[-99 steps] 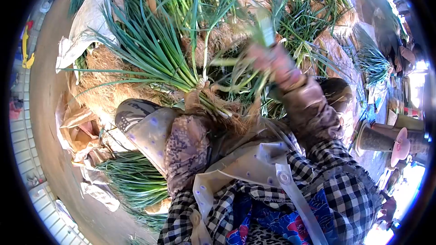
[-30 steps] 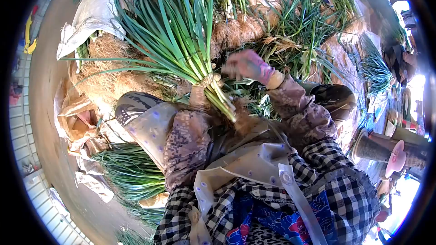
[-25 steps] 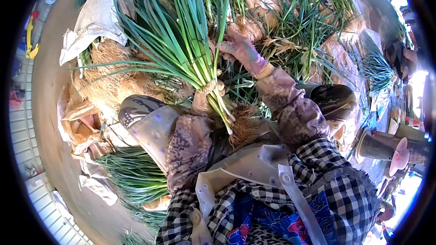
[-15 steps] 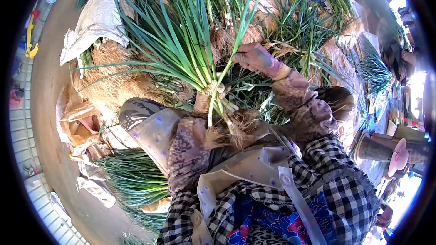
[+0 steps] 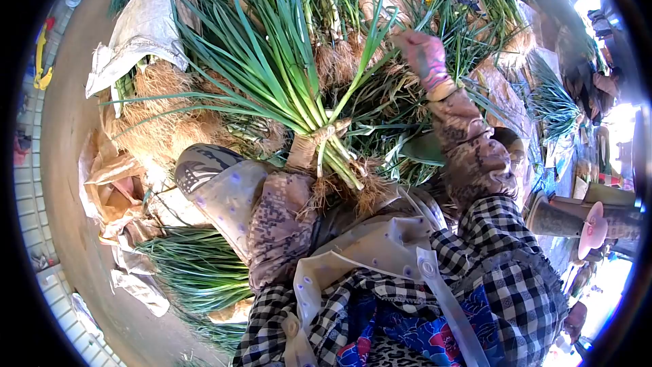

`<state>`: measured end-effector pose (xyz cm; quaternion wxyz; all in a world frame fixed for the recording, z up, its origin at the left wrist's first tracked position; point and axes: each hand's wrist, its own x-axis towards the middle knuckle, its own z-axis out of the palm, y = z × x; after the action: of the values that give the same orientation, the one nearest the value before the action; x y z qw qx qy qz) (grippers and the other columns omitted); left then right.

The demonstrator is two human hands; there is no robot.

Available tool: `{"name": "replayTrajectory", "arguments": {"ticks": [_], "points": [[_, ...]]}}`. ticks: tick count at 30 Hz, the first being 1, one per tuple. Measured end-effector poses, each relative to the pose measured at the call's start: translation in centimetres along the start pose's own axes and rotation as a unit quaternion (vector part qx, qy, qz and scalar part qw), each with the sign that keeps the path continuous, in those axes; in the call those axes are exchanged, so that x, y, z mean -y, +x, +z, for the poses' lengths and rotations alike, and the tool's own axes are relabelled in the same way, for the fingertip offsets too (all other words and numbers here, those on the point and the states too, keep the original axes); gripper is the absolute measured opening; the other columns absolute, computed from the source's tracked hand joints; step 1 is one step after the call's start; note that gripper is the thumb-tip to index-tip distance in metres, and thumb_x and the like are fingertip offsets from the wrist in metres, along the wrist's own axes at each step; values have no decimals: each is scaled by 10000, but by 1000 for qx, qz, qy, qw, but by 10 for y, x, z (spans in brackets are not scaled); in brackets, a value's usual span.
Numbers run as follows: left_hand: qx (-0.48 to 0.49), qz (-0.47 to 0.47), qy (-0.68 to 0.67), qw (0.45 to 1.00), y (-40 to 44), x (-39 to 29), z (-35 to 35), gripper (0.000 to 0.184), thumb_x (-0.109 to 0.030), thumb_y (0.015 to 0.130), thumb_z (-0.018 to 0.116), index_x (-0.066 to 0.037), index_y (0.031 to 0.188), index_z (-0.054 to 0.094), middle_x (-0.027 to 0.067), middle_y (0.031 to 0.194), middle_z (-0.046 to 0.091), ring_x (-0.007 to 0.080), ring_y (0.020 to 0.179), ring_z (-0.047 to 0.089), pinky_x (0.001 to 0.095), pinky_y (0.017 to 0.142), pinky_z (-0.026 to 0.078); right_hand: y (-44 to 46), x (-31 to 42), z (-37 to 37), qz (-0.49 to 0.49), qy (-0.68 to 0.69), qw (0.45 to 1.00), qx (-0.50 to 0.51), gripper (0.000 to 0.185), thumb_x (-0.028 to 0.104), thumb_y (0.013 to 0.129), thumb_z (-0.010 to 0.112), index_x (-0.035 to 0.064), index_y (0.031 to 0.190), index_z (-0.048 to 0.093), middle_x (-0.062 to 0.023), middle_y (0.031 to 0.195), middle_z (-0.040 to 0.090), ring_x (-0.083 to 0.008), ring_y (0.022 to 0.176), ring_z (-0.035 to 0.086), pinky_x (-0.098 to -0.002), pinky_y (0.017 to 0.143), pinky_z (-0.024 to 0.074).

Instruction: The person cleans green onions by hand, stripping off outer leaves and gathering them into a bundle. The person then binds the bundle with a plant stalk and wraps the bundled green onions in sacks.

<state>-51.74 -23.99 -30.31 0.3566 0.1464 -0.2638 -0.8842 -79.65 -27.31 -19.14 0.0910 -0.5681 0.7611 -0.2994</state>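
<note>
The green onion bunch [image 5: 288, 92] is right in front of you, above your lap, leaves fanned up and away, roots [image 5: 370, 194] down toward you. Your left hand [image 5: 318, 137] has it: fingers closed round the pale stalks just above the root end, thumb laid across. One stalk splays right from the rest, leaf tip up near your right hand [image 5: 421, 58]. That hand is raised right of the bunch, fingers curled and blurred; can't tell whether they have hold of a leaf tip.

Below the bunch: your translucent apron [image 5: 370, 248] over the lap. Just beyond the bunch: more onions standing in a bundle [image 5: 336, 10], roots down. Under and left of your right hand: a heap of loose leaves [image 5: 394, 92]. To the left: a mass of tan roots [image 5: 159, 102], partly under a white sack [image 5: 139, 27]. Lower left, by your left sleeve [image 5: 282, 224]: another onion bundle [image 5: 197, 268], lying flat.
</note>
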Motion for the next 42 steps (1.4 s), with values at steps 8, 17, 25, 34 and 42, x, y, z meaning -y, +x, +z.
{"name": "replayTrajectory", "arguments": {"ticks": [8, 17, 25, 34, 42], "points": [[36, 65, -122, 990, 7, -6, -28, 288, -62, 748, 618, -12, 1021, 538, 77, 850, 592, 235, 864, 527, 363, 803, 427, 56, -101, -124, 125, -235, 953, -148, 223, 360, 781, 546, 206, 895, 659, -72, 852, 642, -237, 786, 616, -340, 669, 476], [33, 93, -198, 975, 4, -19, -3, 198, -175, 810, 566, -38, 930, 486, 35, 785, 508, 173, 794, 474, 319, 830, 375, 42, -252, -207, 139, -450, 881, 44, 244, 148, 749, 496, 149, 963, 613, -126, 924, 618, -305, 848, 597, -397, 726, 477], [23, 36, -221, 974, -7, -13, 11, 343, -192, 817, 588, -50, 1090, 436, 0, 765, 473, 138, 746, 489, 370, 845, 394, -14, -82, 45, 136, 313, 880, 331, 387, 187, 795, 610, 58, 1148, 516, -106, 952, 612, -175, 828, 607, -292, 709, 522], [-52, 22, -103, 993, -13, -5, -6, 409, -83, 730, 657, -5, 1085, 469, 116, 914, 550, 215, 767, 552, 385, 707, 497, -27, 86, 139, -15, 370, 858, 355, 313, 224, 753, 671, -11, 936, 574, -70, 771, 564, -151, 676, 528, -264, 587, 442], [-41, 67, -195, 978, 0, 24, -19, 391, -94, 750, 647, -32, 1096, 477, 86, 832, 538, 198, 721, 520, 334, 631, 467, -46, 91, 100, 131, 414, 841, 322, 223, 193, 782, 648, 23, 920, 608, -20, 713, 558, -92, 515, 507, -250, 439, 414]]}}
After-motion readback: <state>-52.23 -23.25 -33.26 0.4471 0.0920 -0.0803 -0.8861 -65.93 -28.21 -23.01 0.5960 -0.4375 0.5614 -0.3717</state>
